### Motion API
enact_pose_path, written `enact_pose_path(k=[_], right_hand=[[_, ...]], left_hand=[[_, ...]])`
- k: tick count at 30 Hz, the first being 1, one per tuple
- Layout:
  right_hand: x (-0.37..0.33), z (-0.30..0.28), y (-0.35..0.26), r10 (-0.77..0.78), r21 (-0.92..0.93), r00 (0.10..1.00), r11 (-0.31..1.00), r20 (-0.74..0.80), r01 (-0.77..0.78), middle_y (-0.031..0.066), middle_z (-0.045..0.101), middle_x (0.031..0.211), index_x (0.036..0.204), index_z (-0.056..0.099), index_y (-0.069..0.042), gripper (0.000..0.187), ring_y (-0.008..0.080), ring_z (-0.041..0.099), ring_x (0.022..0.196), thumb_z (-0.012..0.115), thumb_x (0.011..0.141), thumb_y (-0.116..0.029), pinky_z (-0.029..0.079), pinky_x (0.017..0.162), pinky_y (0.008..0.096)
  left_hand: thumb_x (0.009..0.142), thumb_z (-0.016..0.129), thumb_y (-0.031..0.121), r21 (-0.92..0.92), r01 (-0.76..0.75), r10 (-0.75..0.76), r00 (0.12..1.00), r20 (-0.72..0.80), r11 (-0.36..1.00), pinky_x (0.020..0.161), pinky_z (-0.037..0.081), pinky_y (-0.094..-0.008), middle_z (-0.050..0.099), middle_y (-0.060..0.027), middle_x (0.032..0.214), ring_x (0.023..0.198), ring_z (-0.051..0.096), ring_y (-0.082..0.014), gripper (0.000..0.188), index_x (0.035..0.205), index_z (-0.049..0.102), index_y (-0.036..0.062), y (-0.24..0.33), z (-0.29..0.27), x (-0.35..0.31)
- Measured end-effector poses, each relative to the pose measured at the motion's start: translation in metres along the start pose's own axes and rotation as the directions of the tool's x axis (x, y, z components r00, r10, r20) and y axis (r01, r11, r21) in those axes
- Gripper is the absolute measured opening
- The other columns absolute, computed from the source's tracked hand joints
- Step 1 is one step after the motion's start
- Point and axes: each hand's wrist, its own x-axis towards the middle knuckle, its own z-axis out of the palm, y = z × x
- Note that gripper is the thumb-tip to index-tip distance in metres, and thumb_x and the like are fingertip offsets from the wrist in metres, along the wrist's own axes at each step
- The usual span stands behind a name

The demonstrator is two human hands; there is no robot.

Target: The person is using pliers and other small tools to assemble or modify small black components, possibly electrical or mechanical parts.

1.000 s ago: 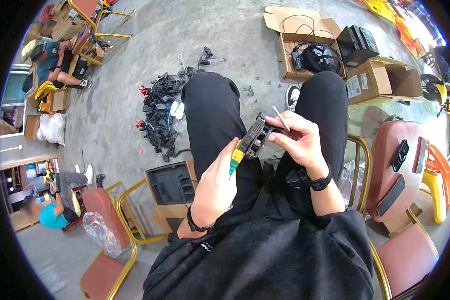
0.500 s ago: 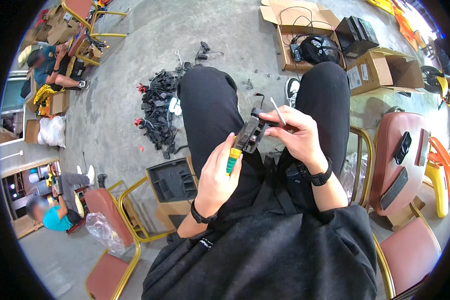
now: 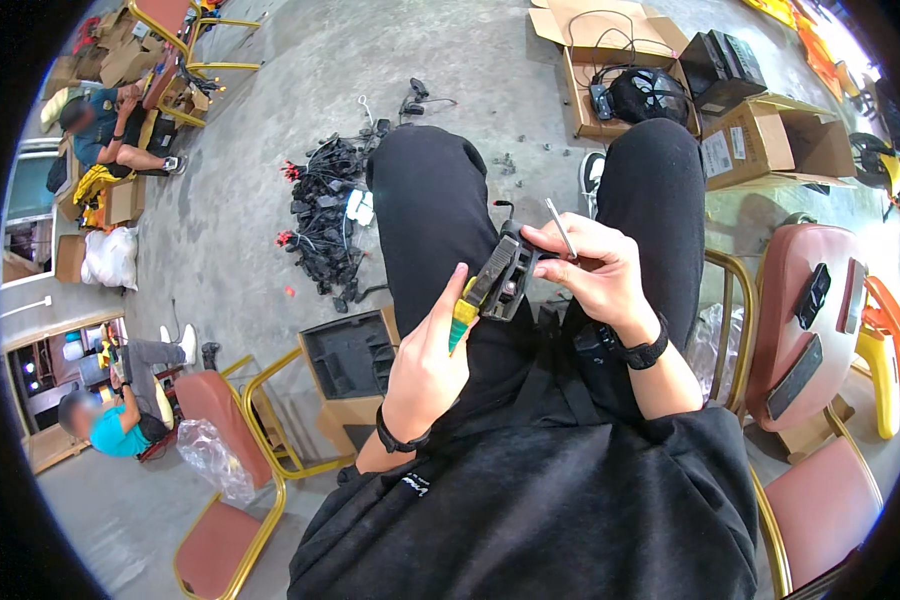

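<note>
Over my lap, my left hand [image 3: 426, 375] grips crimping pliers [image 3: 492, 285] with a dark head and yellow-green handles, its index finger stretched along them. My right hand [image 3: 607, 272] is closed just right of the pliers' head, its thumb and fingers pinching a thin black cable at the jaws. A slim silver rod [image 3: 558, 223] sticks up from between the right fingers; its other end is hidden. Beyond the jaws a short black lead [image 3: 507, 207] with a red tip shows. How the cable sits inside the jaws is too small to tell.
A heap of black cables and connectors [image 3: 325, 225] lies on the floor ahead left. Cardboard boxes [image 3: 750, 150] stand ahead right. A padded chair [image 3: 805, 270] bearing dark flat objects is at my right; an open box [image 3: 350, 355] is at my left. Two people sit further left.
The pliers' head has turned slightly and my left fingers have loosened, the index finger straightening. My right hand stays by the jaws. The view has shifted a little.
</note>
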Motion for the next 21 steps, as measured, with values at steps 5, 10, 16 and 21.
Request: enact_pose_path(k=[5,10,16,21], right_hand=[[-0.005,0.001,-0.003,0.085,0.034,0.996,0.996,-0.013,-0.084,-0.0024,0.065,0.090,0.118,0.077,-0.004,0.038,0.0020,0.047,0.070,0.086,0.081,-0.002,0.036,0.061,0.0192],[-0.006,0.002,-0.003,0.197,0.293,0.980,0.938,-0.004,-0.188,-0.0040,0.063,0.096,0.111,0.076,-0.002,0.032,0.0001,0.043,0.069,0.087,0.082,-0.003,0.034,0.061,0.0167],[-0.007,0.000,0.001,0.234,0.268,0.972,0.938,-0.020,-0.220,0.0011,0.063,0.098,0.102,0.070,-0.001,0.028,0.0003,0.051,0.074,0.087,0.080,0.001,0.038,0.061,0.0163],[-0.008,-0.002,0.001,0.204,0.211,0.979,0.957,-0.010,-0.197,0.0043,0.067,0.104,0.102,0.071,-0.001,0.027,0.0003,0.051,0.074,0.086,0.080,0.002,0.039,0.061,0.0165]], left_hand=[[0.092,0.065,-0.006,0.067,-0.012,0.015,0.998,-0.053,0.998,0.089,0.057,-0.0400,0.067,-0.0219,0.131,0.111,0.070,-0.0393,0.056,0.146,0.052,0.0032,0.004,-0.004,0.001],[0.092,0.065,-0.007,0.081,0.005,-0.002,0.999,-0.038,0.997,0.089,0.057,-0.0402,0.067,-0.0217,0.130,0.112,0.069,-0.0393,0.055,0.144,0.054,0.0031,0.006,-0.004,0.000],[0.092,0.066,-0.006,0.067,-0.007,0.010,0.999,-0.050,0.998,0.089,0.057,-0.0405,0.068,-0.0241,0.125,0.111,0.070,-0.0407,0.048,0.139,0.057,0.0011,-0.002,0.002,0.000],[0.085,0.069,-0.008,0.076,-0.133,0.140,0.987,-0.086,0.988,0.091,0.057,-0.0416,0.068,-0.0238,0.118,0.104,0.070,-0.0389,0.053,0.136,0.057,-0.0046,-0.013,0.010,0.004]])
